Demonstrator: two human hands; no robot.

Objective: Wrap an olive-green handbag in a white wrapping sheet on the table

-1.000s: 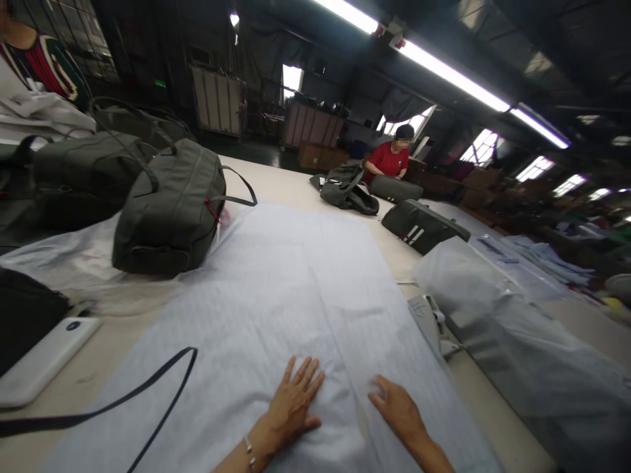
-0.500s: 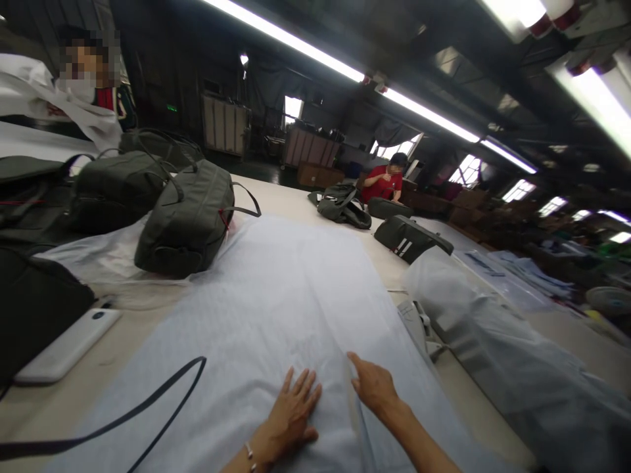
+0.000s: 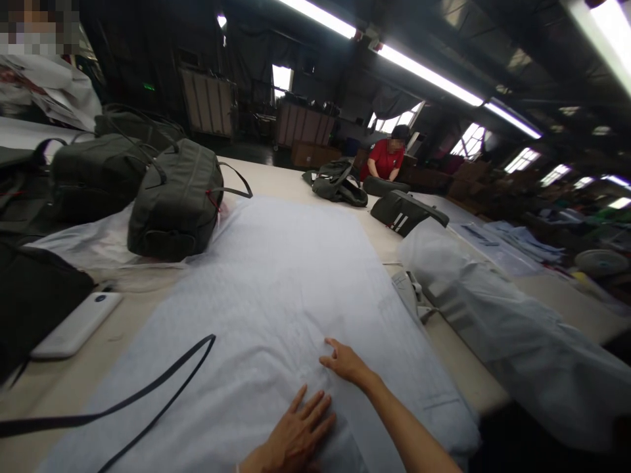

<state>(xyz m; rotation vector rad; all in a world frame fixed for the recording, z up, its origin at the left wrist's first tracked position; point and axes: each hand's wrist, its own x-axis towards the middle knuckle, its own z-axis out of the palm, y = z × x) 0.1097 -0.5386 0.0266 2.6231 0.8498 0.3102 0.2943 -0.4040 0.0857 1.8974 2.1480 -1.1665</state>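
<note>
A pale, thin translucent sheet [image 3: 276, 263] with wrinkles lies lengthwise along the table in front of me. My left hand [image 3: 302, 430] rests palm down on it near the bottom, fingers spread. Just beyond and to the right, my right hand [image 3: 348, 362] touches the sheet, its index finger and thumb held apart; the other fingers are mostly hidden beneath it. A fold of the sheet runs down between my two forearms. At left, a dark narrow strap [image 3: 162, 378] loops over the sheet.
Dark green bags [image 3: 177, 197] crowd the left side, near a white phone [image 3: 79, 325]. A plastic-covered bundle [image 3: 493, 315] and a white tool-like object [image 3: 411, 295] lie at right. Farther off, a person in red [image 3: 387, 161] handles a bag; another person stands at upper left.
My right hand has moved left and slightly away from me across the sheet. My left hand has slid a little nearer to me. The view has shifted, and the person in red has lowered a hand.
</note>
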